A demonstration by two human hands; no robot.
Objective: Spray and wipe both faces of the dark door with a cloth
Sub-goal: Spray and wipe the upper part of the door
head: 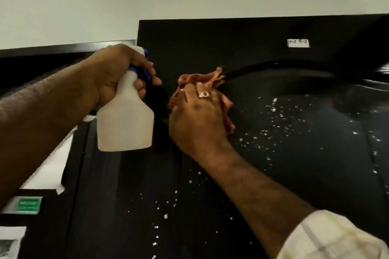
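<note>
The dark door [294, 153] fills the view from below, its face speckled with white spray droplets. My left hand [117, 75] grips the neck of a white spray bottle [125, 120] with a blue trigger, fingers curled over the trigger, nozzle aimed at the upper door. My right hand [197, 115] presses a crumpled orange cloth [202, 80] against the door near the curved moulding, fingers wrapped around it. A ring shows on one finger.
A small white label [298, 43] is stuck near the door's top. The dark door frame [63, 48] runs along the left, with a green sign [28, 205] low on the wall. White ceiling lies above.
</note>
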